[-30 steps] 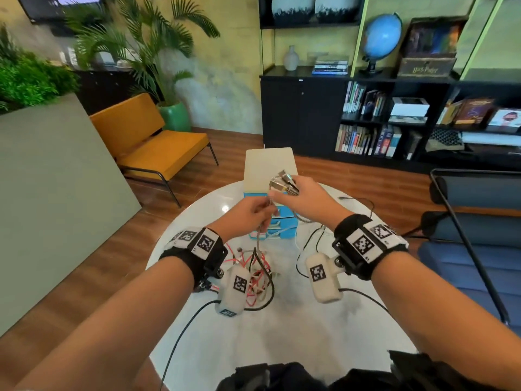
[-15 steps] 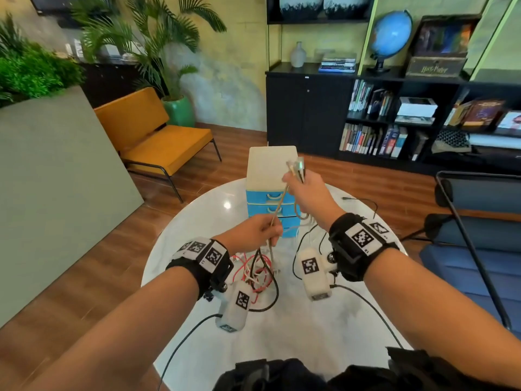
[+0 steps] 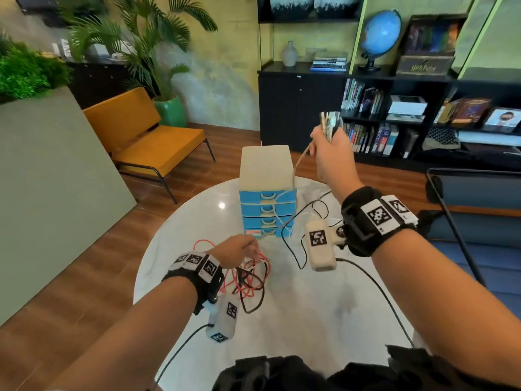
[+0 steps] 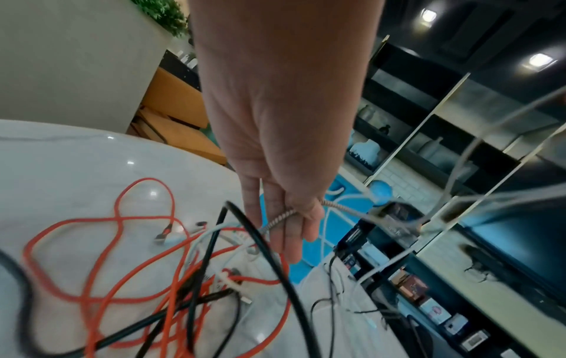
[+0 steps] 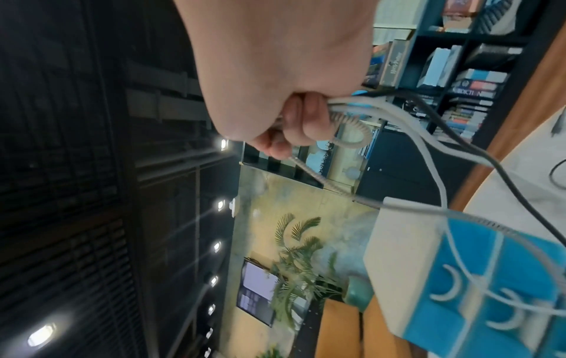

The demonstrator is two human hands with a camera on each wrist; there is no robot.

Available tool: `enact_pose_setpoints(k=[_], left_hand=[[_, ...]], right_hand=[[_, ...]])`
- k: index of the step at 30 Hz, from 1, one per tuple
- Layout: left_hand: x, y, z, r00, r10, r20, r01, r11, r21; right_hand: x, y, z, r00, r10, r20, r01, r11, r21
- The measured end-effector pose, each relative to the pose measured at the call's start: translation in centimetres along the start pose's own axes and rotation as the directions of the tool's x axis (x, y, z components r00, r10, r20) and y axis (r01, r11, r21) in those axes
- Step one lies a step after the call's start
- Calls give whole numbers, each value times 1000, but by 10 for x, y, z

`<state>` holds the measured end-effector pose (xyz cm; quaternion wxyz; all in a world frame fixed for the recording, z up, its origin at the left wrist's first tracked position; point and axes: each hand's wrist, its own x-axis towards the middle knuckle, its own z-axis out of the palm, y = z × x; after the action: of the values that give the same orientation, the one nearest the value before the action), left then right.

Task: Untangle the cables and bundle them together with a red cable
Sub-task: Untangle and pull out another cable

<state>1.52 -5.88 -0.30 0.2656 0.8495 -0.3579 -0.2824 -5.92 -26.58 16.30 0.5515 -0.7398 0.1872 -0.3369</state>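
Cables lie in a loose tangle on the round white marble worktop, red cable and black cable looped over one another with thinner white leads mixed in, just in front of the left hand. Behind the tangle stands a small drawer unit with a cream top and blue drawer fronts. The right hand is raised well above the worktop, over the drawer unit, fingers curled tight round a gathered bunch of plug ends and pale leads; from this fist a braided grey cable runs down past the drawers to the left hand. The left hand sits low, just above the tangle, and pinches that braided cable between the thumb and the mostly straight fingers. A thin black lead curls on the worktop beside the drawers.
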Motion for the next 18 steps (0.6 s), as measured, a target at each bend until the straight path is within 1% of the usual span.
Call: enact_pose_setpoints(k=[2, 4, 6, 8, 10, 12, 13, 15, 17, 18], left_hand=[[-1, 14, -14, 995, 23, -96, -30, 997, -69], [-2, 32, -27, 983, 45, -180, -68, 990, -123], [-4, 55, -40, 962, 75, -261, -132, 969, -208], [-7, 75, -51, 940, 103, -324, -198, 941, -274], [-8, 91, -58, 936, 134, -327, -228, 935, -270], [-9, 97, -59, 946, 154, -284, -222, 948, -226], [-9, 97, -58, 954, 155, -256, -215, 951, -222], [-10, 94, -54, 961, 168, -220, -219, 947, -235], [-9, 90, -49, 959, 192, -210, -241, 941, -237], [-9, 89, -46, 956, 209, -206, -258, 932, -255]], right_hand=[[-7, 10, 0, 997, 36, 72, -24, 985, -169], [-17, 22, 5, 977, 98, 192, -32, 947, -321], [-28, 33, 13, 935, 192, 298, -62, 916, -397], [-39, 40, 20, 888, 279, 367, -115, 905, -410], [-48, 40, 24, 864, 318, 390, -174, 916, -361], [-50, 39, 27, 865, 309, 396, -208, 938, -278], [-50, 37, 28, 870, 291, 399, -199, 946, -256], [-48, 35, 31, 875, 262, 406, -156, 949, -275], [-49, 33, 32, 883, 239, 405, -126, 950, -287], [-49, 33, 32, 887, 237, 397, -134, 954, -269]])
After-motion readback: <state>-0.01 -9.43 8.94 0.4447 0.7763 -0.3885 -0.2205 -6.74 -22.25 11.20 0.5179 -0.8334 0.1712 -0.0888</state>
